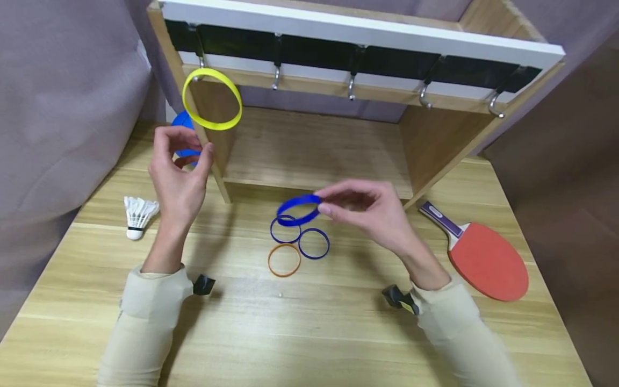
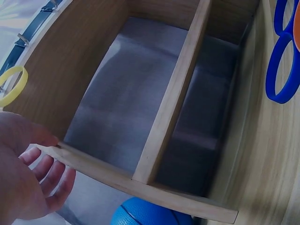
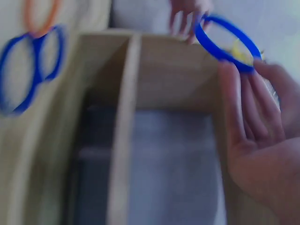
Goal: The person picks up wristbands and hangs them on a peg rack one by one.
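Observation:
My right hand [image 1: 372,212] pinches a blue ring [image 1: 298,210] between thumb and fingers, above the table in front of the wooden rack [image 1: 314,145]. On the tabletop below lie two more blue rings [image 1: 314,258] and an orange ring [image 1: 284,276]. A yellow ring [image 1: 213,127] hangs from the leftmost hook [image 1: 200,60] of the rack. My left hand [image 1: 181,177] is at the rack's left side panel [image 2: 101,164], its thumb and fingertips meeting the panel's edge from either side. Contact there is partly hidden.
Several silver hooks [image 1: 351,88] line the rack's front bar. A shuttlecock [image 1: 138,216] lies at the left, a red table tennis paddle [image 1: 488,260] at the right. Behind the left panel sits a blue ball [image 2: 145,213]. Curtains [image 1: 67,86] surround the table.

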### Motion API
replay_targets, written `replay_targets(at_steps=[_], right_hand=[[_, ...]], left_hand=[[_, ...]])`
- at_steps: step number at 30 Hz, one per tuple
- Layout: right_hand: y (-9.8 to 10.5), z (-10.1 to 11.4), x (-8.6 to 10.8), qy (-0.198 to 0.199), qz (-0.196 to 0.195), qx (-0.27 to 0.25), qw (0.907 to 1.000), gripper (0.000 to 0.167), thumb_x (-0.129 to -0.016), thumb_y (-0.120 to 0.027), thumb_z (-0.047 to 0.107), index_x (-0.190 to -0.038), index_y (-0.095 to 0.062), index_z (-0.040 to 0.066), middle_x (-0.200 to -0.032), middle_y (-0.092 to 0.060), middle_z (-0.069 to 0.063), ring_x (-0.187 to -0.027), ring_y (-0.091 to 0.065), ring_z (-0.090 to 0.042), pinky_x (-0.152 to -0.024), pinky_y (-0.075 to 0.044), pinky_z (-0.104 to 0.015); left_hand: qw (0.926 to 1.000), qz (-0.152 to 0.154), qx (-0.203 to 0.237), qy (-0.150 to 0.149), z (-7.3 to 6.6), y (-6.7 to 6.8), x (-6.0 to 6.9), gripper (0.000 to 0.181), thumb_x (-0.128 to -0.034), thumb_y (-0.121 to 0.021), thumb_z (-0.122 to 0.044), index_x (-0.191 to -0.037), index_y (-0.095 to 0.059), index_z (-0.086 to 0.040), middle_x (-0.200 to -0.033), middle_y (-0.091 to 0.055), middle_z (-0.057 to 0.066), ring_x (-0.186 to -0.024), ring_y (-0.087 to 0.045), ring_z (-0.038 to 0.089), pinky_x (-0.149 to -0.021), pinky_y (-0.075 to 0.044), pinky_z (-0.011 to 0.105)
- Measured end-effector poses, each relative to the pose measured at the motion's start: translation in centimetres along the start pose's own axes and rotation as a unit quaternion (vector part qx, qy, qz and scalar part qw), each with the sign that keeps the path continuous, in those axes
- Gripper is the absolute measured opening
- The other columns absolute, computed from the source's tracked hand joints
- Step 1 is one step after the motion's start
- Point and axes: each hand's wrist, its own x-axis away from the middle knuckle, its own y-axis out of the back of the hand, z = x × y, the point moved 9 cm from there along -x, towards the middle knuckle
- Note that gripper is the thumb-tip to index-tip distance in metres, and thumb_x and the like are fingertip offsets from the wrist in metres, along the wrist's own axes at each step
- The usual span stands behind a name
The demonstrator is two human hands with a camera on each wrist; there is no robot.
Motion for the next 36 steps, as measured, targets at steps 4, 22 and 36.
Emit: replay_targets(at_steps=[4, 22, 36], right_hand=[[-0.9, 4.7, -2.4, 0.087, -0.077, -0.079, 0.9901, 0.022, -0.084, -0.071, -0.009, -0.106, -0.071, -0.005, -0.098, -0.070, -0.022, -0.074, -0.068, -0.033, -0.061, -0.059, -0.043], [-0.3, 6.3, -6.3, 0.151, -0.212, -0.237, 0.9360, 0.019, -0.087, -0.067, -0.009, -0.106, -0.069, -0.006, -0.104, -0.067, -0.028, -0.084, -0.070, -0.036, -0.066, -0.060, -0.041], [0.4, 5.1, -6.4, 0.128, -0.226, -0.172, 0.9502, 0.022, -0.088, -0.071, 0.000, -0.109, -0.072, 0.000, -0.102, -0.070, -0.018, -0.086, -0.068, -0.032, -0.060, -0.060, -0.037]], left_hand=[[1.0000, -0.004, 0.000, 0.000, 0.0, 0.0, 0.1, 0.028, -0.0839, -0.070, 0.003, -0.105, -0.054, 0.010, -0.095, -0.059, 0.018, -0.086, -0.058, 0.026, -0.070, -0.054, 0.024], [0.9998, -0.012, -0.007, -0.016, -0.1, -0.1, 0.0, 0.028, -0.0834, -0.070, 0.004, -0.105, -0.054, 0.012, -0.093, -0.060, 0.019, -0.083, -0.058, 0.024, -0.069, -0.054, 0.022], [0.9998, -0.015, -0.005, -0.012, 0.0, 0.0, 0.1, 0.027, -0.0831, -0.070, 0.003, -0.104, -0.055, 0.010, -0.093, -0.059, 0.018, -0.083, -0.058, 0.025, -0.068, -0.054, 0.022]])
